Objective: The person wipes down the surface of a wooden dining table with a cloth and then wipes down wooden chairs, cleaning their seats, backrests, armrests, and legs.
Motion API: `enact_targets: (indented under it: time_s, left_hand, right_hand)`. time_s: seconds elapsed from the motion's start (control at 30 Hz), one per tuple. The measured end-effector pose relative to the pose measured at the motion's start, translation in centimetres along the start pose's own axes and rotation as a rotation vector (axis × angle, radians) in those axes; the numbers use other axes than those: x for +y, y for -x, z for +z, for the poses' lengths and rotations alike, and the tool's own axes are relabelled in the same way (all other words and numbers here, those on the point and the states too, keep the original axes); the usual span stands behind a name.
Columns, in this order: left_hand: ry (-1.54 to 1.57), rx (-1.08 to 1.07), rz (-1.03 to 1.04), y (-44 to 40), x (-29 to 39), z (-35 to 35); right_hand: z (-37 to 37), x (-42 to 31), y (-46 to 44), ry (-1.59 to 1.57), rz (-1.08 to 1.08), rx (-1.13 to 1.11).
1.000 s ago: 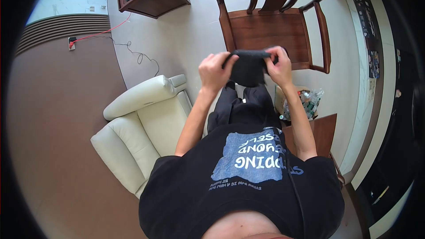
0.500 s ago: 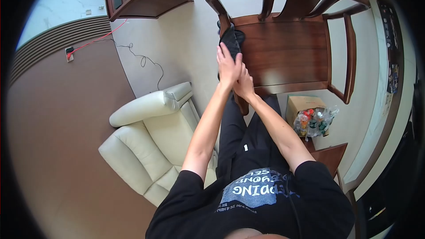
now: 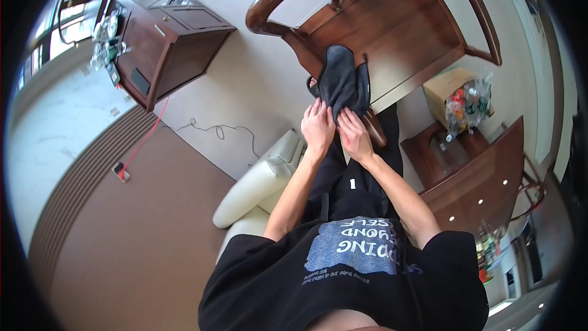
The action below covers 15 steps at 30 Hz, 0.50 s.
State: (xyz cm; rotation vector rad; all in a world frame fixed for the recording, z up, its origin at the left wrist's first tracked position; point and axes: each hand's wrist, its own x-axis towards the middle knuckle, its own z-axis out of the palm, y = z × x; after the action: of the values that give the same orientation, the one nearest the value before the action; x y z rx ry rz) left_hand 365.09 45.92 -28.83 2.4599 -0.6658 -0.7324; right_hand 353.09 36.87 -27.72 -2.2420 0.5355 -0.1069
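Note:
A black cloth item (image 3: 339,79) hangs in front of the seat of the dark wooden armchair (image 3: 392,21), its near edge gathered toward me. My left hand (image 3: 318,125) pinches that near edge on the left. Close beside it, my right hand (image 3: 355,136) grips the same edge a little to the right, fingers pressed on the fabric. Behind the hands, a curved wooden chair part (image 3: 374,129) shows at the right. Part of a bare foot in a dark slipper (image 3: 313,86) peeks out left of the cloth.
A cream leather armchair (image 3: 254,193) stands left of my legs. At right are a cardboard box with bottles (image 3: 450,89) and a glossy brown table (image 3: 484,178). A wooden cabinet (image 3: 190,61) stands at the upper left; a thin black cable (image 3: 223,127) lies on the floor.
My hands have moved apart from their crossed, overlapping position and now hold the cloth side by side. The cloth is spread wider and hangs away from the chair arm. The view has turned.

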Motion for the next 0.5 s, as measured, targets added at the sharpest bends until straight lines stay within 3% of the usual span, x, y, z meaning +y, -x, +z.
enact_targets:
  time_s: [0.03,0.07,0.13,0.2,0.3,0.33,0.5]
  left_hand:
    - [-0.093,-0.159,-0.171,0.7,-0.3,-1.2]
    - [-0.102,0.082,-0.034,0.7,-0.4,-2.0]
    - [-0.285,0.12,0.358,-2.5,2.2,-5.7]
    - [-0.458,-0.141,0.808,-8.1,4.7,-7.0]
    - [-0.719,-0.538,1.177,-15.5,6.5,-4.7]
    - [-0.795,-0.798,1.059,-17.1,6.4,-4.3]
    - [-0.942,-0.871,1.066,-17.0,6.4,-2.1]
  right_hand:
    - [0.5,-0.2,0.8,-0.006,-0.028,-0.059]
    - [0.9,-0.3,1.4,-0.023,0.001,-0.037]
    - [-1.1,-0.9,-0.3,0.061,0.047,0.184]
    - [-1.5,-0.5,-4.1,0.346,0.263,0.438]
    - [2.5,2.6,-7.2,0.224,0.374,0.146]
    - [2.7,2.5,-8.0,0.164,0.413,0.078]
    - [2.9,3.0,-6.2,0.198,0.428,0.168]
